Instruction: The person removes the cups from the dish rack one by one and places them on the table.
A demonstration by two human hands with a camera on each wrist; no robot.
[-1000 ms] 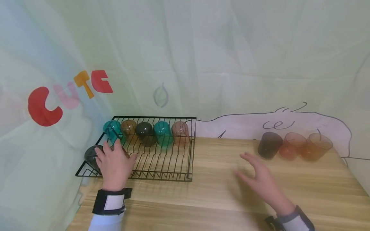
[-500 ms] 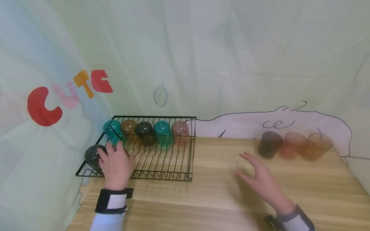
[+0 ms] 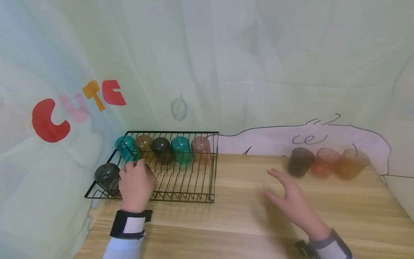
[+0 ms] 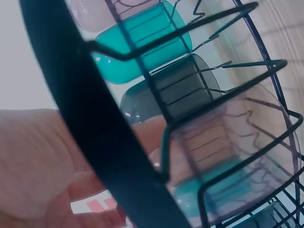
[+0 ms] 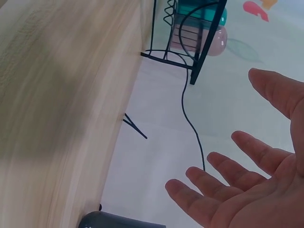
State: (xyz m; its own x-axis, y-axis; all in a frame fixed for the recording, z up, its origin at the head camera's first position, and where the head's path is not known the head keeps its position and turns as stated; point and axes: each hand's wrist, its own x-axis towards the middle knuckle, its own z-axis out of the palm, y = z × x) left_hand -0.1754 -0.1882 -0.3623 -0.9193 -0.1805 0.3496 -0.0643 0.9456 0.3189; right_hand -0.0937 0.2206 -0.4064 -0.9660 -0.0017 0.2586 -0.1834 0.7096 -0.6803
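Note:
My left hand [image 3: 136,185] grips a pinkish see-through glass [image 4: 266,111] at the front left of the black wire rack [image 3: 184,201]. In the head view the hand hides most of this glass. Left of it, a dark grey glass [image 3: 106,174] sits upside down. Behind, a back row runs from a teal glass [image 3: 125,144] through a brown glass [image 3: 143,144], a dark glass [image 3: 161,147] and another teal glass [image 3: 182,147] to a pink glass [image 3: 201,146]. My right hand [image 3: 294,201] hovers above the table, fingers spread, holding nothing.
At the table's [image 3: 239,223] back right, a dark glass [image 3: 300,162], a red-orange glass [image 3: 326,163] and an amber glass [image 3: 352,164] stand upright in a row. A printed curtain [image 3: 258,72] hangs behind and at the left.
My left hand has shifted slightly right, away from the dark grey front glass, and its fingers have drawn together around the pinkish glass. My right hand has stayed almost still.

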